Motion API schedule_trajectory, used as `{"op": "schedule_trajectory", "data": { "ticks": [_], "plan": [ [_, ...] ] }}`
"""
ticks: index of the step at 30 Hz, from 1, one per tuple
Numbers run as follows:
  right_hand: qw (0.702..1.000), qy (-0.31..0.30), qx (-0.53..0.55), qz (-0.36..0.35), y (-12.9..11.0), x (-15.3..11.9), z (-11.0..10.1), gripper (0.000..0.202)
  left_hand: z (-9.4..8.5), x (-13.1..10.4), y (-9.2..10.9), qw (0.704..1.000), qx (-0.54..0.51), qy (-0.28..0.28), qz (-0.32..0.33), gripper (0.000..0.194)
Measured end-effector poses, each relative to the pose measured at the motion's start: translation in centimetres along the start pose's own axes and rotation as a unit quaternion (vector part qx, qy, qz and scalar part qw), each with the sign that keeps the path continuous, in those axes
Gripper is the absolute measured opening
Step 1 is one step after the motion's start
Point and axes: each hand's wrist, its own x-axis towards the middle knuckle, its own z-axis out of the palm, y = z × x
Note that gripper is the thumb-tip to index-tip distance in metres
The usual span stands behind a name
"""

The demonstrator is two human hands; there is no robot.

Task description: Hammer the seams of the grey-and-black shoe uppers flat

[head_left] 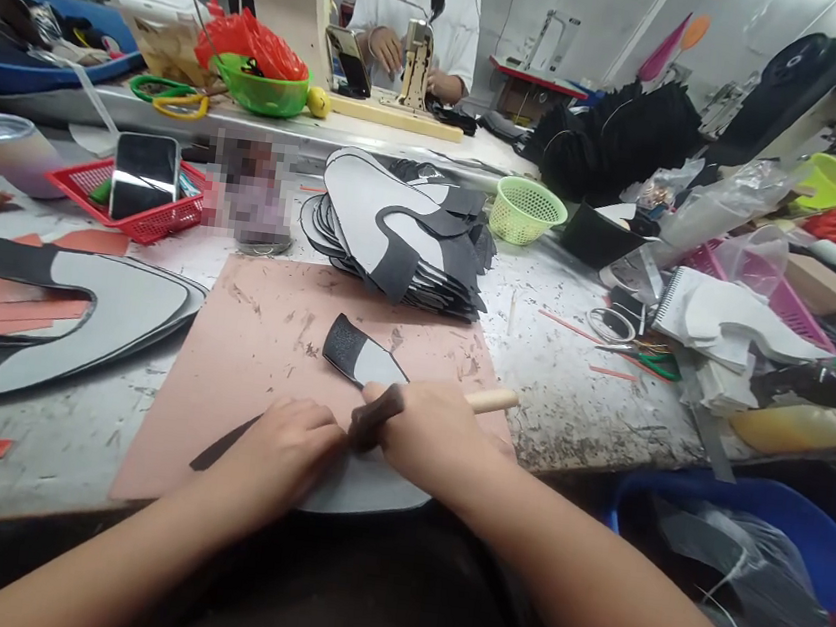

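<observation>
A curved grey and black shoe piece (365, 494) lies on the pink mat (249, 335) at the front edge of the table. My left hand (297, 446) rests on this piece, fingers bent and close together; its fingertips are hidden. My right hand (431, 431) is wrapped round a hammer (376, 414) with a dark head and a pale wooden handle that sticks out to the right. The hammer head is beside my left fingers, over the piece. Behind the mat stands a stack of similar pieces (398, 226), and more of them (115, 319) lie at the left.
A red basket (138, 216) with a phone stands at the back left, a light green basket (526, 212) behind the mat. Scissors (654, 363) and a notebook (680, 301) lie right. A blue bin (808, 529) is below. Across the table, a person (457, 36) sits at a sewing machine.
</observation>
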Motion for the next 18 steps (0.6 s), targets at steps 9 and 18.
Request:
{"op": "schedule_trajectory", "data": {
  "ticks": [9, 18],
  "plan": [
    [0.999, -0.016, 0.009, -0.039, -1.3, 0.1, 0.3, 0.016, -1.6, -0.8, -1.2, 0.996, -0.064, -0.069, 0.001, 0.033],
    [0.999, 0.008, -0.033, 0.027, 0.8, -0.4, -0.4, 0.018, -1.0, 1.4, -0.3, 0.992, -0.113, -0.055, -0.006, 0.024]
  ]
}}
